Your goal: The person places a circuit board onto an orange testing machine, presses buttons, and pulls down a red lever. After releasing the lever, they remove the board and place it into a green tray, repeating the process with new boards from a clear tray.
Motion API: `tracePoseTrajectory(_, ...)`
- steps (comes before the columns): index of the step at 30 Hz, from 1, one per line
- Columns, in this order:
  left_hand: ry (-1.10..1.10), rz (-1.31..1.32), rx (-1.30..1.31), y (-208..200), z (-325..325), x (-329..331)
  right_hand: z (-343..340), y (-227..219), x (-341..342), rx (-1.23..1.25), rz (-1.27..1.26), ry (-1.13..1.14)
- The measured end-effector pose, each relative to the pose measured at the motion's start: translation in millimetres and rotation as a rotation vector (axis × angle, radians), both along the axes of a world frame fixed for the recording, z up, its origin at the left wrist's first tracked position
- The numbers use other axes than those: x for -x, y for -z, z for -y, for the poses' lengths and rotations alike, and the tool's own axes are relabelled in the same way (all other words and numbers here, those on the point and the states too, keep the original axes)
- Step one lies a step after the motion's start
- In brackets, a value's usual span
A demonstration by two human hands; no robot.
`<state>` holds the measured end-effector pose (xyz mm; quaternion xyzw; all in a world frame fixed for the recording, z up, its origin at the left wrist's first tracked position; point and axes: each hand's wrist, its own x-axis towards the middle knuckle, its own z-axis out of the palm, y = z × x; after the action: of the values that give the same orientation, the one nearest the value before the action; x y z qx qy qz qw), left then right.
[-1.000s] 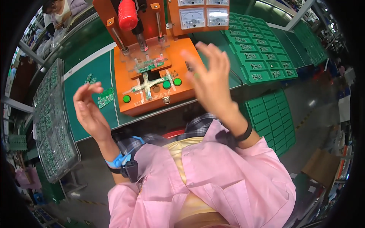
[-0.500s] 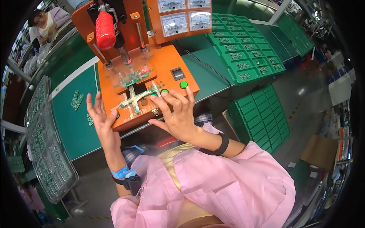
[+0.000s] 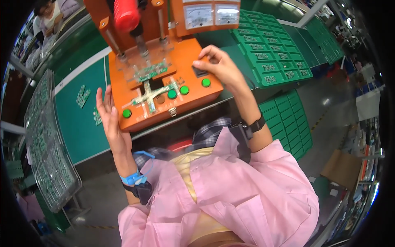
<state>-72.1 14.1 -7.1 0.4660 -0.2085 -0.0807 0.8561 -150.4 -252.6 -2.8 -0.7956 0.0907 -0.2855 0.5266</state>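
An orange test fixture (image 3: 187, 55) stands on the green bench, with a red-handled toggle clamp (image 3: 126, 16) above a clear plate (image 3: 142, 68). Below that plate lies a green circuit board (image 3: 152, 73); strips of tape (image 3: 150, 96) cross on the fixture's top. My right hand (image 3: 222, 68) is over the black rocker switch (image 3: 200, 71), fingers bent and thumb apart, holding nothing; its fingertips are at the switch's upper edge. Beside the fixture's front left corner, my left hand (image 3: 113, 123) is open and empty, near a green button (image 3: 126, 113). More green buttons (image 3: 184, 90) line the front.
Loose circuit boards (image 3: 83, 96) lie on the bench at left, next to a clear tray of boards (image 3: 49, 152). A green compartment tray with boards (image 3: 269, 53) is at right, above stacked green trays (image 3: 288, 123). Analog meters (image 3: 198, 16) rise behind. Another person (image 3: 51, 18) sits at far left.
My right hand has moved from the front green buttons up and right to the rocker switch. My left hand has shifted slightly away from the left green button, which now shows fully.
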Motion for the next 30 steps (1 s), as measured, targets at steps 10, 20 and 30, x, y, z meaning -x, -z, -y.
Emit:
tracePoseTrajectory(10,-0.058,0.124,-0.155,1.4,2.2,-4.5,-122.5,-17.3,43.1,0.867,0.139,-0.031)
tracePoseTrajectory(20,-0.032,0.139,-0.142,4.1,-3.8,-6.8,-153.1,34.4,45.3,1.312,-0.139,0.1)
tracePoseTrajectory(30,-0.525,1.318,-0.356,-82.2,43.0,-27.4,-118.0,-12.2,40.5,0.844,0.033,0.032)
